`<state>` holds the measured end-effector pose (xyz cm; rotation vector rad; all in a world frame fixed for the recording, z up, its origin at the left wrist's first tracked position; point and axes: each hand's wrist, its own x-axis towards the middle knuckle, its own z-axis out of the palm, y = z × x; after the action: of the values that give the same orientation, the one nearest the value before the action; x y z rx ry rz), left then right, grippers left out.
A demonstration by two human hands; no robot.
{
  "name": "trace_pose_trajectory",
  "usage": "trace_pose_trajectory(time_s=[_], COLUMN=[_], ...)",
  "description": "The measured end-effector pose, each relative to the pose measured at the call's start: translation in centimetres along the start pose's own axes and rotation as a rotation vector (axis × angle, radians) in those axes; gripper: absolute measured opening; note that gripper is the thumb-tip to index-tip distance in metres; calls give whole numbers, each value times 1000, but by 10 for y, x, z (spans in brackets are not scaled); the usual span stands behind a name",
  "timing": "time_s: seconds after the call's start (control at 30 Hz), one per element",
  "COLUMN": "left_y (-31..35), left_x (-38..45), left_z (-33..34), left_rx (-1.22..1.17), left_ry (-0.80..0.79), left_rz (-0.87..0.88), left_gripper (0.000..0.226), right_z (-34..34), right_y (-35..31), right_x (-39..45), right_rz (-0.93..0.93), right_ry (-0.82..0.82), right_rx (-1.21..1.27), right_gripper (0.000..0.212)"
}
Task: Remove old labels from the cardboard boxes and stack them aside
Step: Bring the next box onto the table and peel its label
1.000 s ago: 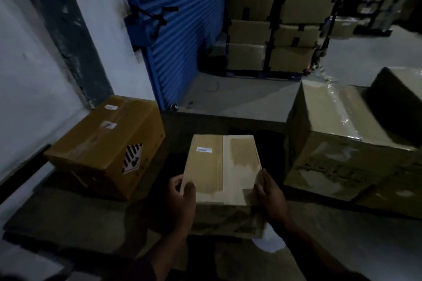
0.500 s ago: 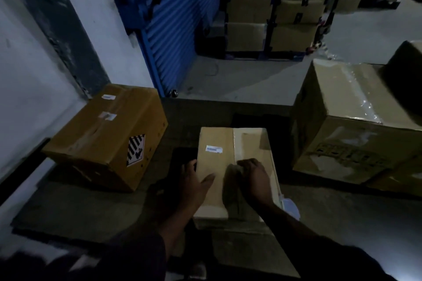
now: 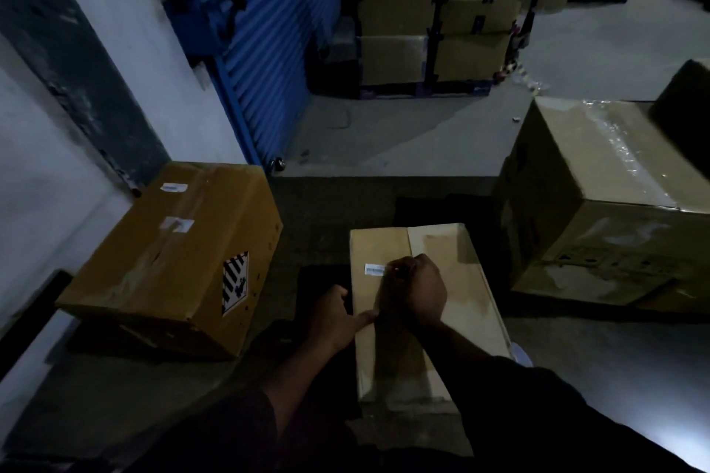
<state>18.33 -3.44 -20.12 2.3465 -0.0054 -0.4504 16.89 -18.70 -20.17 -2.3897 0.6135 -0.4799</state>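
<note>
Label [image 3: 374,269] print on the small box [image 3: 457,303]: too small to read. Right hand [image 3: 417,290] fingertips curl under at the label's right end; contact with it not discernible. Dark box [image 3: 687,119], far right of the small box, cut by frame edge.

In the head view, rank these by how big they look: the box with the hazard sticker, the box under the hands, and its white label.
1. Hazard-sticker box
2. Box under the hands, though it's nearer, so unsure
3. White label

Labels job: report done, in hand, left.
Done: nothing visibly stripped or stacked. In hand: right hand picks at the label on the middle box; left hand steadies it. Left: the brown box, two labels on top.
</note>
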Motion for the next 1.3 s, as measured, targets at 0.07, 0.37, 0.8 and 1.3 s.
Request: trace_pose_trajectory(time_s=[0.07, 0.37, 0.8, 1.3], left_y=[-1, -6, -1, 3], left_x=[1, 5, -3, -6], left_z=[0, 1, -2, -4], left_rx=[-8, -83, -43, -67], left_ry=[-6, -35, -25, -35], left_rz=[10, 16, 7, -16], left_gripper=[75, 72, 68, 66], right_z=[2, 10, 3, -7], right_y=[-2, 8, 3, 4], right_x=[0, -4, -8, -23], right_rz=[37, 6, -59, -66], right_ry=[20, -78, -141, -128], right_rx=[-22, 44, 28, 102], right_gripper=[20, 9, 26, 18])
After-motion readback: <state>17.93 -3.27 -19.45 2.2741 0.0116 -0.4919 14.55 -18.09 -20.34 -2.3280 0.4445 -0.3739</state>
